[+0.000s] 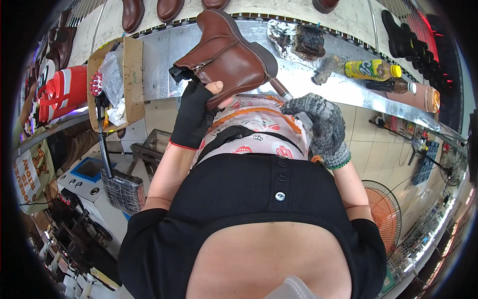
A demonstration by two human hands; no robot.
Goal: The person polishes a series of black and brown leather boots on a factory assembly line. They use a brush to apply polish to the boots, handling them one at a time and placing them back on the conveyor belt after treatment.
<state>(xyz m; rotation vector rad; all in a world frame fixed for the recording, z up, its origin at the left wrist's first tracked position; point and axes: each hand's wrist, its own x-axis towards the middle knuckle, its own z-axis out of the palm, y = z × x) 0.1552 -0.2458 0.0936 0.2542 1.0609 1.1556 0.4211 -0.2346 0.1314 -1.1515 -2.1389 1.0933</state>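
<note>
A brown leather ankle boot (239,60) with a side zipper is held tilted over the bench edge. Its toe points up and away, its dark sole faces right, and its shaft opening points toward the lower left. My left hand (191,109), in a black fingerless glove, is closed on the shaft near the opening, thumb on the leather. In a grey knitted glove, my right hand (321,122) grips a slim tool (282,89) with a brown tip and a pale metallic band. That tip meets or nearly meets the boot's heel; its exact kind is unclear.
Behind the metal bench (164,45) runs a conveyor (279,7) carrying brown boots. A charred dark block (308,42), a crumpled rag (326,70) and drink bottles (371,71) lie right. A cardboard box (133,82) and red jug (64,92) stand left; an orange fan (381,214) is low right.
</note>
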